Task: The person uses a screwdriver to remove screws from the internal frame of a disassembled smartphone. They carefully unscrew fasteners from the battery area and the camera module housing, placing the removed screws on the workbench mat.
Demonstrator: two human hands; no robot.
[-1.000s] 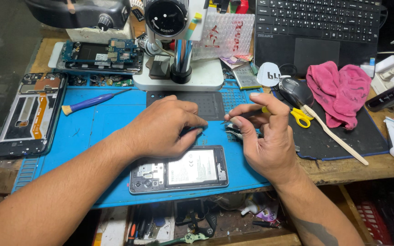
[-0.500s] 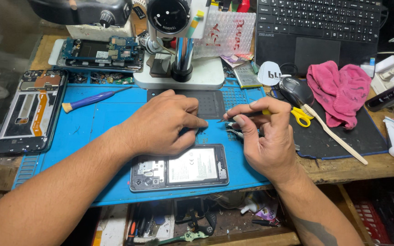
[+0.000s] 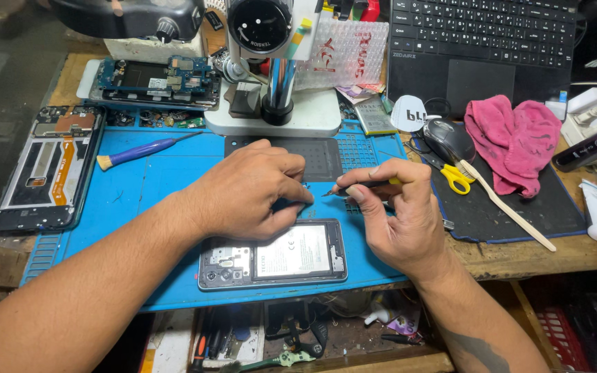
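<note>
Far left of the left hand (image 3: 253, 188) lies one bare phone frame (image 3: 48, 167). That hand, fingers curled together, pins something small and hidden. Just below it sits one opened phone (image 3: 273, 261). The right hand (image 3: 399, 215) pinches tweezers (image 3: 359, 187); this looks like part-picking, calling for a steady tip.

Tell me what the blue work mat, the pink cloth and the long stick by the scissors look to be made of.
Blue work mat: likely silicone or rubber, matte, with moulded grid pockets along its edges.
Pink cloth: soft woven or terry fabric, crumpled into folds, no shine.
Long stick: pale and matte, looks like wood or bamboo, though light plastic is possible.
</note>
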